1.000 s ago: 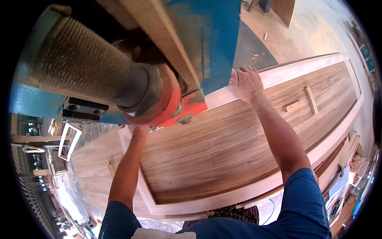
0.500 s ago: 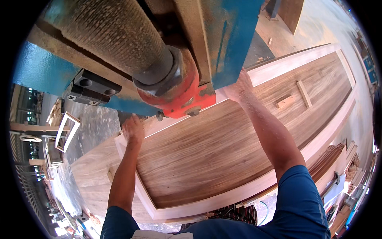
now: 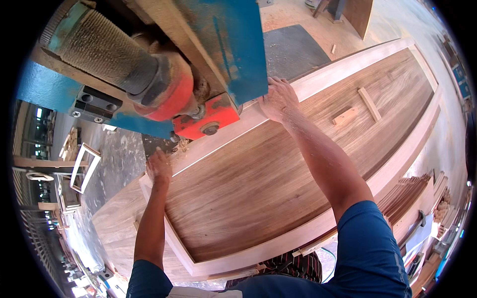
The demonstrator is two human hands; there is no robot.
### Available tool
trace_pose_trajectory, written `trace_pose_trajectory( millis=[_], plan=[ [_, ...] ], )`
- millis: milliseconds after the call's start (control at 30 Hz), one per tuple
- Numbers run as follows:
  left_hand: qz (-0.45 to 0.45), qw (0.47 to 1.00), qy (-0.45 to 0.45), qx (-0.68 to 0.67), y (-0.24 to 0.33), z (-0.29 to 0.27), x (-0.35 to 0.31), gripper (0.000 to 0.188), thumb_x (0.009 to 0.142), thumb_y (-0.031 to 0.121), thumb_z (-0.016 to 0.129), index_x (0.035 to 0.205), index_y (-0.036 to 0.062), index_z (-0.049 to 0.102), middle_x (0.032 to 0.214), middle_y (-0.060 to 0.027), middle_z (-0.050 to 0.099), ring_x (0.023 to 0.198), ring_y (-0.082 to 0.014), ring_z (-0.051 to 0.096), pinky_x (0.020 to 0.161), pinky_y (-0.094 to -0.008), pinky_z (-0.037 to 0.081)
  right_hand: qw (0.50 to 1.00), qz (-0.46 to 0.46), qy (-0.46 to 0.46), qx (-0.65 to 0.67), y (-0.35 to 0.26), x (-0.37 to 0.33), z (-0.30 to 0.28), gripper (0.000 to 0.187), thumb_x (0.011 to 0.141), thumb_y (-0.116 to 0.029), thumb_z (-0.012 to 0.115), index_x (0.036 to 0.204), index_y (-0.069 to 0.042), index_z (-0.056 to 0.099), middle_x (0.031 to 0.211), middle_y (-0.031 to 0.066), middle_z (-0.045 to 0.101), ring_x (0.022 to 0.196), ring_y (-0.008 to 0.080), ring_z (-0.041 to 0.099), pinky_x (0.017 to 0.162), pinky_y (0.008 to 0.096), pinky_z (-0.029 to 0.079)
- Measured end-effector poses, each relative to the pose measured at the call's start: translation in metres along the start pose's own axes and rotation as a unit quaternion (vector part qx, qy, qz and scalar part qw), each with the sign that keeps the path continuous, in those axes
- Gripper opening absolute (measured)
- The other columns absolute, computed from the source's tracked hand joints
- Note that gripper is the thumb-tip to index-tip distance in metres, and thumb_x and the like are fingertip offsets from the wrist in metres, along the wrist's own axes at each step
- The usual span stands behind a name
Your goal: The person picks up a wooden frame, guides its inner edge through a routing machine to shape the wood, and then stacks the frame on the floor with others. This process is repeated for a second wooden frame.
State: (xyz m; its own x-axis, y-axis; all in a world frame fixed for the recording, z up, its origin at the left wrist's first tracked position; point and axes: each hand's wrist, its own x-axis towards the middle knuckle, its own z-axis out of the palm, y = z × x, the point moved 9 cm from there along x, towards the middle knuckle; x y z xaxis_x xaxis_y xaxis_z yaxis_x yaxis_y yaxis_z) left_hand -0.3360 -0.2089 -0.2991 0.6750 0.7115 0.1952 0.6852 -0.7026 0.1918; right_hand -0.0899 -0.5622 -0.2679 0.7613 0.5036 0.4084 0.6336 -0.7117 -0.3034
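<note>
A long wooden panel point(image 3: 248, 193) with a pale raised frame point(image 3: 362, 67) around it lies across in front of me. My left hand point(image 3: 159, 168) is closed over the frame's far left corner. My right hand point(image 3: 279, 102) grips the far rail, its fingers over the outer edge, close to the blue housing point(image 3: 238, 54) of a machine. Above the far rail, between my hands, hangs the machine's red head point(image 3: 207, 119), with a ribbed dusty cylinder point(image 3: 99, 42) behind it. Pale shavings point(image 3: 182, 145) lie by the rail near my left hand.
Two small wood strips point(image 3: 369, 104) lie on the panel. Beyond the far rail is a dark machine table point(image 3: 298, 49). Stacked boards point(image 3: 410, 198) stand at right, a small white frame point(image 3: 85, 168) at left. Under the near edge shows a striped cloth point(image 3: 293, 265).
In the picture the red head and ribbed cylinder have shifted left and up, baring more of the dark table and some shavings. My right hand and the panel appear slightly further left.
</note>
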Motion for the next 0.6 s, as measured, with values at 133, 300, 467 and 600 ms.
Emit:
trace_pose_trajectory(
  millis=[133,300,467,600],
  plan=[
    [-0.017,1.0,-0.013,-0.002,-0.006,-0.001,0.003,0.053,0.101,0.037,0.037,0.086,-0.0015,0.069,0.095,-0.0296,0.066,0.091,-0.049,0.061,0.084,-0.0566,0.045,1.0,-0.005,0.005,0.011,0.0,0.0,0.0,0.042,0.103,-0.027,0.038,0.087,-0.006,0.07,0.099,0.0107,0.066,0.105,0.0263,0.059,0.098,0.0407,0.042],
    [-0.008,1.0,-0.025,-0.004,0.003,-0.001,-0.001,0.046,0.1,0.034,0.039,0.093,-0.001,0.068,0.098,-0.0286,0.066,0.094,-0.0488,0.061,0.085,-0.056,0.045,1.0,-0.006,-0.017,0.001,0.005,-0.002,0.003,0.041,0.102,-0.028,0.039,0.085,-0.006,0.07,0.096,0.0109,0.066,0.102,0.026,0.059,0.095,0.0402,0.043],
    [0.085,0.993,0.06,-0.047,0.006,-0.009,-0.01,0.039,0.099,0.032,0.042,0.1,-0.0004,0.063,0.1,-0.0288,0.065,0.094,-0.0497,0.059,0.082,-0.0557,0.043,0.999,0.002,-0.04,0.007,0.006,0.001,0.002,0.037,0.102,-0.026,0.041,0.086,-0.007,0.069,0.095,0.0104,0.065,0.101,0.024,0.059,0.096,0.0393,0.043],
    [0.157,0.974,-0.07,0.148,0.034,0.002,-0.018,0.036,0.098,0.029,0.043,0.104,0.0003,0.064,0.097,-0.0275,0.066,0.093,-0.0497,0.06,0.081,-0.0549,0.044,0.999,0.003,-0.039,0.017,0.015,-0.004,0.001,0.039,0.102,-0.027,0.04,0.086,-0.007,0.069,0.092,0.0102,0.065,0.099,0.0244,0.06,0.094,0.0392,0.044]
  ],
)
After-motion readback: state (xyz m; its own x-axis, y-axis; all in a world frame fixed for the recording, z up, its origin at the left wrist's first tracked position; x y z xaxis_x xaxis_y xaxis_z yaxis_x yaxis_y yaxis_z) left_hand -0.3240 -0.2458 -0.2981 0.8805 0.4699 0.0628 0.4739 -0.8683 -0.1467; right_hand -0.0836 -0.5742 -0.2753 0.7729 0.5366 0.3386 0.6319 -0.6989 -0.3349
